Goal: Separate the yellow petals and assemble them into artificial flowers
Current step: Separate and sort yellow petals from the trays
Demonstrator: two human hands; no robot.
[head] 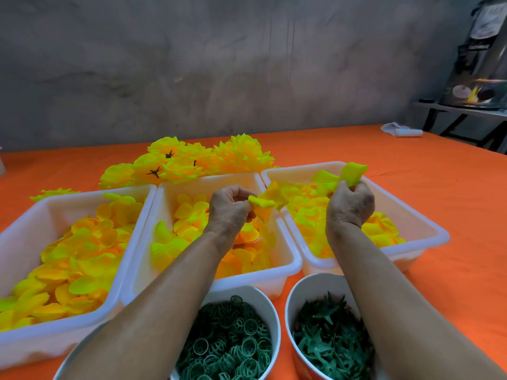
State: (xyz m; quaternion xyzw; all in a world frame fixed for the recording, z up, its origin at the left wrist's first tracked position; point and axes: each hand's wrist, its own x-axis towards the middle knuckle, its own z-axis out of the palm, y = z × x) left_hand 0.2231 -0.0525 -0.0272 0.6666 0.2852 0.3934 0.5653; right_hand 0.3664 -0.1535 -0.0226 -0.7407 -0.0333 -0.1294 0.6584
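Nearest the camera, two round white bowls sit side by side on the orange tablecloth (452, 215): the left bowl (267, 305) holds green plastic rings (233, 344), the right bowl (295, 297) green star-shaped leaf pieces (326, 341). Both forearms pass over these bowls. Just behind stand three white rectangular trays in a row, touching or nearly so, each holding loose yellow petals: the left tray (24, 231), the middle tray (285, 259) and the right tray (428, 229). Above the middle tray the left hand (229, 208) has its fingers curled, pinching a yellow petal (262, 205) at its right side. Above the right tray the right hand (349, 202) is closed in a fist round another yellow petal (352, 172), which sticks up out of the top of the fist. The two hands are apart, each with its own piece. Behind the trays lies a heap of finished yellow flowers (189, 163), some turned over to show dark green star backs; I cannot count them exactly. One more flower (55, 193) lies left of the heap. Far right on the cloth lies a white roll (402, 130), and beyond it a grey wall (192, 64)
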